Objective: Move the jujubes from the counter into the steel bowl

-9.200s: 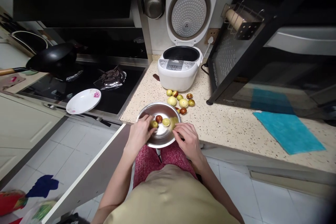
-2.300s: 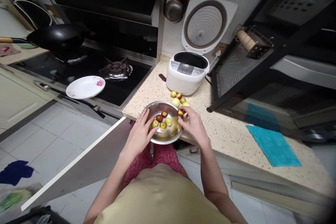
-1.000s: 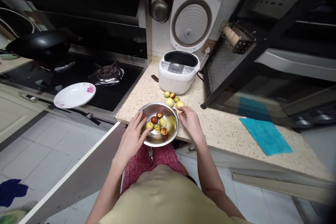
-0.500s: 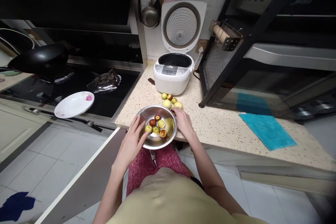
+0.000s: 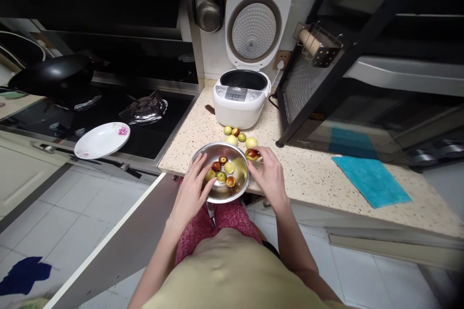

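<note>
Lower centre of the frame, at the counter (image 5: pixel 319 178) edge: a person moves small fruits into a steel bowl (image 5: pixel 203 157) w/ both hands. Right hand (image 5: pixel 268 176) pinches a red-green fruit (image 5: pixel 251 154) between fingertips, just past the bowl's right rim, over the counter. Left hand (image 5: pixel 192 190) lies loosely curled, palm down, on the bowl's near-left rim, fingertips touching the green fruit inside; it grips nothing, seems only to steady the bowl. By the look of it the job is roughly half done: about five fruits (image 5: pixel 223 173) sit in the bowl, red & green mixed, while about four more (image 5: pixel 237 136) wait in a loose cluster on the counter just beyond the rim, plus the one in hand. That cluster lies just above-left of the right hand, near its fingertips; the bowl opening sits just left of the held fruit. Behind, centre frame: rice cooker (image 5: pixel 241 101), lid up. Left of frame: white plate (image 5: pixel 101 139) on the hob edge. Right: blue cloth (image 5: pixel 371 181).
</note>
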Available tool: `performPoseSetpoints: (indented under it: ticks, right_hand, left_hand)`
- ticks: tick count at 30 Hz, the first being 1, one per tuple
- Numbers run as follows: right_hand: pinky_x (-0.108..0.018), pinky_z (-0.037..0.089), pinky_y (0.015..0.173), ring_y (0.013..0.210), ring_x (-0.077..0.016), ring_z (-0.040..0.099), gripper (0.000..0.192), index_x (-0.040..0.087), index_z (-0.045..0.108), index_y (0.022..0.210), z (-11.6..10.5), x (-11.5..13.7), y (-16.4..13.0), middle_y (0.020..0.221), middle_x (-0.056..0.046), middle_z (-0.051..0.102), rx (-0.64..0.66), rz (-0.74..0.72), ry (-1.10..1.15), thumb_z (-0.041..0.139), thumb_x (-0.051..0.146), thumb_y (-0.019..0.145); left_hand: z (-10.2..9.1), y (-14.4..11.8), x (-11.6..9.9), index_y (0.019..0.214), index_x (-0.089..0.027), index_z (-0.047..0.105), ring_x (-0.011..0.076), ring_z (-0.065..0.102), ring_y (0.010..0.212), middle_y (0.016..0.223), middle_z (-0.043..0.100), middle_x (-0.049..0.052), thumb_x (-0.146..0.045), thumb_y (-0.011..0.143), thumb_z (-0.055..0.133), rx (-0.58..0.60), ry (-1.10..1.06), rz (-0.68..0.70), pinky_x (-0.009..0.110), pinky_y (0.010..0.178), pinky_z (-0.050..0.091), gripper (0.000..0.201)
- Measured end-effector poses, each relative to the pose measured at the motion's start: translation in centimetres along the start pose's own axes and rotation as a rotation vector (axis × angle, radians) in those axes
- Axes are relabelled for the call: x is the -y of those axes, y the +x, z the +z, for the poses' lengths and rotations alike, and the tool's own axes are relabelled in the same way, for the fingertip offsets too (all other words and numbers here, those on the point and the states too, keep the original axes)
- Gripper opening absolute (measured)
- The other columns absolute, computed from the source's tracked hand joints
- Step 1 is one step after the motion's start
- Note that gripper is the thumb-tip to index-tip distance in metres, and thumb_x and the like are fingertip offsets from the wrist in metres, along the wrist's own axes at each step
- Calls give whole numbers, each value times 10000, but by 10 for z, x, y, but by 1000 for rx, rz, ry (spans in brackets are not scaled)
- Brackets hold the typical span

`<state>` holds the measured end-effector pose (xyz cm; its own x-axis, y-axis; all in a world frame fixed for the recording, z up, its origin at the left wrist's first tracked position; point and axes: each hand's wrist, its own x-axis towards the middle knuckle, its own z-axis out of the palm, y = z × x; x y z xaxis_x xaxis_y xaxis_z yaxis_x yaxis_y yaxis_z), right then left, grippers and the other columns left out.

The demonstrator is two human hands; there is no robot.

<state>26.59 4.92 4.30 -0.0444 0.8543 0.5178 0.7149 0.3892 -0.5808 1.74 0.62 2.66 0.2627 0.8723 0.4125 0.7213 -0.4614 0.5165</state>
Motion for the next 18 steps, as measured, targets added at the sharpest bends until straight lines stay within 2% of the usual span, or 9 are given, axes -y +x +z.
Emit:
performPoseSetpoints:
  ticks: [5, 9, 12, 18]
  right_hand:
    - [-438, 591, 945, 1076, -265, 691, 279, 237, 620, 1207, 11, 24, -9, 1146, -88, 698, 134, -109, 204, 620, 166, 937]
    - [-439, 598, 974, 1128, -264, 687, 334, 240, 622, 1243, 28, 36, -19, 1173, -91, 700, 175, -152, 287, 607, 123, 931]
    - [-442, 598, 993, 1163, -269, 684, 363, 240, 627, 1275, 37, 37, -27, 1205, -96, 707, 171, -141, 300, 600, 112, 936]
    - [-446, 580, 1054, 1217, -259, 676, 419, 257, 633, 1316, 47, 35, -36, 1254, -84, 723, 131, -133, 341, 570, 77, 943]
  left_hand:
    - [-2, 13, -22, 1452, -271, 566, 253, 560, 1429, 1548, 565, 105, -318, 1041, 606, -12, -248, -8, 469, 1196, 484, 416]
    - [0, 18, -25, 1299, -231, 670, 233, 715, 1184, 1283, 721, 93, -287, 982, 699, -75, -402, -51, 398, 1033, 612, 323]
    - [0, 18, -22, 1185, -209, 707, 211, 757, 1048, 1173, 743, 77, -246, 966, 702, -86, -456, -119, 362, 948, 649, 222]
    - [1, 21, -18, 1138, -203, 693, 201, 755, 1009, 1131, 750, 63, -189, 902, 743, -74, -427, -120, 346, 916, 649, 242]
